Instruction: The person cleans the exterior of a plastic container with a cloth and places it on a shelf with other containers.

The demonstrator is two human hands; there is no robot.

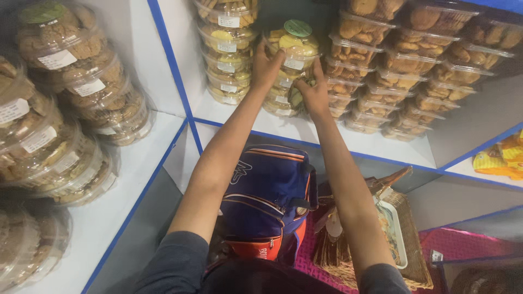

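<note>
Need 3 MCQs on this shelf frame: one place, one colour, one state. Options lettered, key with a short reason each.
1. Where is the backpack?
A. on the top shelf
B. below the shelf, between the arms
C. in the wicker basket

2. What colour is the shelf edging?
A. blue
B. red
C. green

3. What is the left hand doing?
A. hanging free
B. resting on the backpack
C. gripping the side of the green-lidded cookie tub

Key: 1 B, it sits under the shelf board between both forearms. 2 A, a blue strip runs along the white boards. 3 C, its fingers wrap the tub's side, while the right hand touches the stack beneath.
</note>
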